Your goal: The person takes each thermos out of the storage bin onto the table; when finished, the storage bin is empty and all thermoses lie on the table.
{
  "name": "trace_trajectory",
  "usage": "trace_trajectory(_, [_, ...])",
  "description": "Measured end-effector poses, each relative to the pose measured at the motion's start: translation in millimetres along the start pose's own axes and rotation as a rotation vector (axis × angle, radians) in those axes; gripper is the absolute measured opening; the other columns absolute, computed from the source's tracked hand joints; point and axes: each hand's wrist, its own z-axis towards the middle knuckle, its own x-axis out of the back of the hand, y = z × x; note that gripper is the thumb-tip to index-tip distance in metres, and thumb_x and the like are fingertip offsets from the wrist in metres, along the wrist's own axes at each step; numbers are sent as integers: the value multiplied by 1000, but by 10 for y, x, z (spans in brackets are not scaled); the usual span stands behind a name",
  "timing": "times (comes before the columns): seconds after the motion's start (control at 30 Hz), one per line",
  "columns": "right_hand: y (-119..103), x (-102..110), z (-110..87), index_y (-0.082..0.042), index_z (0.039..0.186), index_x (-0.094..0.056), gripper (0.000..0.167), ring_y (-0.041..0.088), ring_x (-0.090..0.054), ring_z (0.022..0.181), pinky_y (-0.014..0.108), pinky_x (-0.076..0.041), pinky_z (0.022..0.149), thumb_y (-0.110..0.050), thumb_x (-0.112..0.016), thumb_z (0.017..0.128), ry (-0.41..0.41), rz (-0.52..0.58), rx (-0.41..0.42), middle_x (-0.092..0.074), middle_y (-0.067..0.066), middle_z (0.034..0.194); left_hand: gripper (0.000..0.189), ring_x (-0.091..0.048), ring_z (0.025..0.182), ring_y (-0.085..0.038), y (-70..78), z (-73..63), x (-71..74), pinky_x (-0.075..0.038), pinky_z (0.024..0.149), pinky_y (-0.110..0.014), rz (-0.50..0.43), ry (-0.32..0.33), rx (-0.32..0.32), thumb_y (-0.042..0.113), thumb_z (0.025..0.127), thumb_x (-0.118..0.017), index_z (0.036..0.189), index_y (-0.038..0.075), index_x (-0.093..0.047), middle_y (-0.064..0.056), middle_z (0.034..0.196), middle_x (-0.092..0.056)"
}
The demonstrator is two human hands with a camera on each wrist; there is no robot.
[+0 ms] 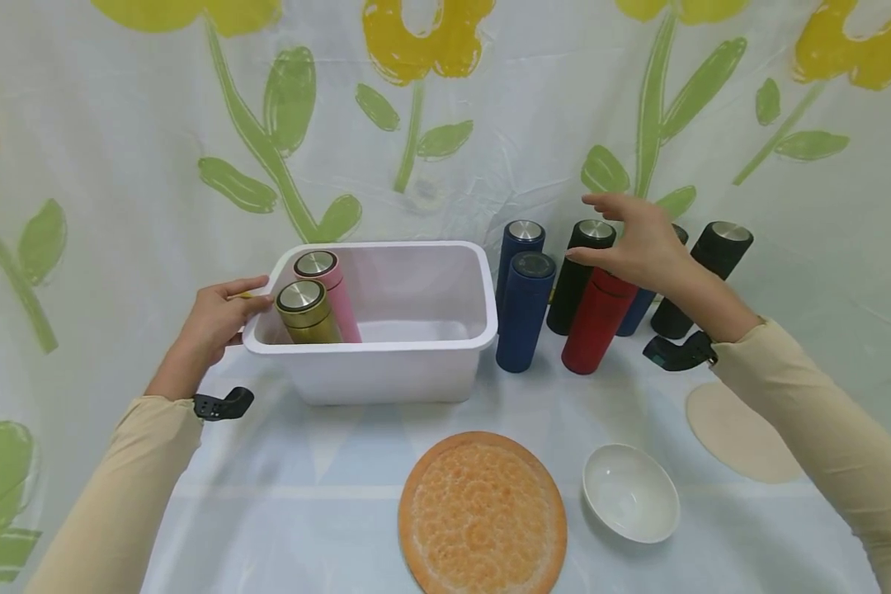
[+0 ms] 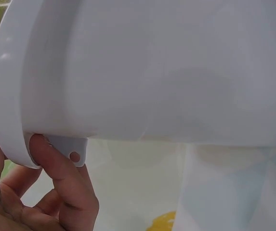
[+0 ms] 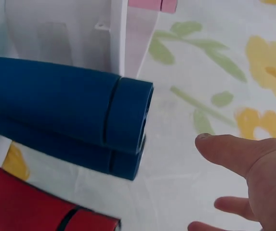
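My left hand (image 1: 215,322) grips the left rim of a white plastic tub (image 1: 386,371); in the left wrist view its fingers (image 2: 60,168) curl under the lip. Inside the tub, at its left end, stand a gold thermos bottle (image 1: 313,318) and a pink one (image 1: 341,301). My right hand (image 1: 642,247) hovers with spread thumb and fingers over a red thermos bottle (image 1: 594,330), holding nothing. Left of it stand two blue bottles (image 1: 525,322) and a black bottle (image 1: 564,301). The right wrist view shows the thumb apart from the blue bottles (image 3: 56,101).
Another black bottle (image 1: 716,256) leans in view at the right, with a further blue one (image 1: 633,318) partly behind my right hand. Nearer me lie a round golden-brown mat (image 1: 483,520), a white bowl (image 1: 631,495) and a beige disc (image 1: 738,433). A flowered cloth hangs behind.
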Motion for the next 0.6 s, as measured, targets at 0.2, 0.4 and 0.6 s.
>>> trace_trajectory(0.2, [-179, -111, 131, -6, 148, -48, 74, 39, -49, 129, 61, -43, 98, -26, -81, 84, -25, -21, 89, -50, 18, 146, 59, -46, 123, -39, -5, -1, 3, -54, 69, -24, 3, 2, 5, 23, 101, -57, 155, 12, -37, -28, 149, -40])
trace_trajectory(0.4, [-412, -224, 264, -8, 149, -47, 77, 35, -49, 130, 57, -45, 99, -30, -81, 84, -73, -39, 148, -50, 16, 147, 59, -46, 124, -39, -16, -1, 2, -54, 69, -24, 15, 8, 6, 25, 102, -57, 155, 13, -37, -28, 149, -40])
trace_trajectory(0.6, [-613, -326, 371, -7, 147, -49, 77, 32, -50, 130, 52, -44, 101, -30, -82, 82, -91, -27, 199, -51, 14, 146, 58, -45, 125, -39, 4, 8, -18, -54, 69, -23, 10, 11, 10, 26, 102, -57, 155, 13, -37, -27, 149, -40])
